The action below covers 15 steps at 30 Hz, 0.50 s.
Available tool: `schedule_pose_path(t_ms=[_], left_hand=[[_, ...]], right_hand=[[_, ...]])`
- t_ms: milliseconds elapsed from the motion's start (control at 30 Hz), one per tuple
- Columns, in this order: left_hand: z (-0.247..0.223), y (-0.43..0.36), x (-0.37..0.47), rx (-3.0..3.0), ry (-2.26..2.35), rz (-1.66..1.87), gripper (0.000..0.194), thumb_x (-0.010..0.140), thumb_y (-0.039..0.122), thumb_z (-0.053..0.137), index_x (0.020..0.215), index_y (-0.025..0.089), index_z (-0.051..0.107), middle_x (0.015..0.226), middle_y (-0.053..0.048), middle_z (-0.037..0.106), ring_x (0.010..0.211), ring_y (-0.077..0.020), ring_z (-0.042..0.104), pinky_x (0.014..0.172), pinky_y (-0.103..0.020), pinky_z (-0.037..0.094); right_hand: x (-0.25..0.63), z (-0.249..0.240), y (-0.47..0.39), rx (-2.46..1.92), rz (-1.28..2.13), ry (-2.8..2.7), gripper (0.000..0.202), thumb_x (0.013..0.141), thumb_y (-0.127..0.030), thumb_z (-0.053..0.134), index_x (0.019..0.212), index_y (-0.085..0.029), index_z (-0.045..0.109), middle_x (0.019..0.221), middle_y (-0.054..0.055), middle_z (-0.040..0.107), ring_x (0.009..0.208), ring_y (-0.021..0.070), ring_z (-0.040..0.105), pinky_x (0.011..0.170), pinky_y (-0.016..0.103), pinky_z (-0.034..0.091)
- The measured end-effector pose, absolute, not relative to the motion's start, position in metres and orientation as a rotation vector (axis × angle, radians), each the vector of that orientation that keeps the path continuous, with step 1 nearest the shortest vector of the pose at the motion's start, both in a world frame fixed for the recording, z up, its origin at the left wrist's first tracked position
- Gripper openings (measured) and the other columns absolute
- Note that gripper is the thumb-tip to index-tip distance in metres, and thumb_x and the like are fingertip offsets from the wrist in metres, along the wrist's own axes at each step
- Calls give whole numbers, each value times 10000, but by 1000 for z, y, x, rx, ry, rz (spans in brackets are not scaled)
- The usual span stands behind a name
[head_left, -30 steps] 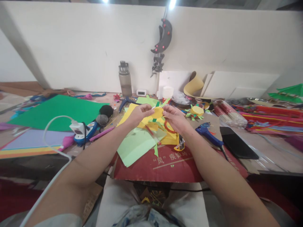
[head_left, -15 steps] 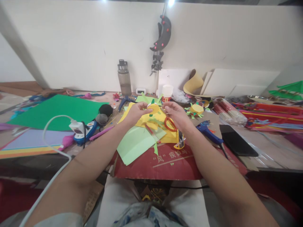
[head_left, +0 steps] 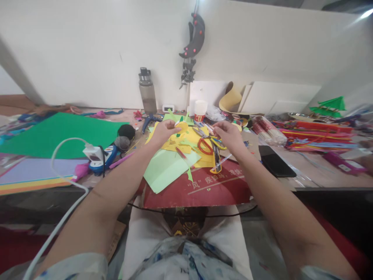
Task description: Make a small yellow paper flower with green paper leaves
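My left hand (head_left: 166, 133) pinches a round yellow paper piece (head_left: 183, 126) with small green bits on it, held above the yellow sheets (head_left: 192, 136). To the right, apart from that piece, is my right hand (head_left: 229, 135). Its thumb and fingertips are closed together; anything between them is too small to make out. Scissors (head_left: 205, 147) with a red handle loop lie just left of the right hand, beside a yellow handle loop (head_left: 219, 144). A light green sheet (head_left: 166, 171) lies below the left hand, with a cutter (head_left: 216, 159) to the right.
A red cardboard board (head_left: 175, 196) lies under the papers. Behind stand a bottle (head_left: 147, 93) and a paper cup (head_left: 200, 111). A phone (head_left: 276, 161) and pipe cleaners (head_left: 317, 134) lie at right. Left are a green sheet (head_left: 64, 136) and a power strip (head_left: 102, 161) with a white cable.
My right hand has moved away from the yellow piece toward the right. The left hand still holds that piece. The view has shifted slightly.
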<state>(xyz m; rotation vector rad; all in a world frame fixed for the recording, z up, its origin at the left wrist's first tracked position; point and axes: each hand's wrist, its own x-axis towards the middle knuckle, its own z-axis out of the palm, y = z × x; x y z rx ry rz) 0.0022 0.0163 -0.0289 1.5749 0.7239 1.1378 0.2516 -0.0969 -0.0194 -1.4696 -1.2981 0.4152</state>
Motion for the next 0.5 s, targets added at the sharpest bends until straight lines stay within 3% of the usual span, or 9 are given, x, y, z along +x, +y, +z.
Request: schedule_pose_path(t_ms=[133,267,333,500], left_hand=[[-30,17,4,1534,704,1155,510,451,405,963,763,168,636,769,-5,698,741,-147,630,750,-292,475],[-30,18,3,1516,697,1168,516,448,397,962,763,163,627,769,-1,698,744,-140,627,755,-282,472],[-30,19,2,1534,694,1163,501,474,407,953,776,163,635,759,3,693,744,-141,629,758,-281,468],[-31,22,-1,1493,606,1137,482,488,403,950,802,159,678,770,-11,710,750,-148,641,771,-287,475]], right_hand=[[257,-27,-110,-1867,159,-1615,221,877,-309,609,1017,-167,703,995,110,731,909,238,649,864,374,489],[245,-38,-109,-2217,55,-1815,499,912,-424,629,1290,-98,622,1288,236,657,1193,333,613,1014,418,444],[237,-40,-106,-2343,52,-1878,587,917,-484,614,1351,-91,582,1317,258,635,1243,361,592,1026,439,438],[228,-32,-94,-2464,37,-1896,660,858,-404,649,1426,-91,525,1294,267,649,1226,401,611,981,463,466]])
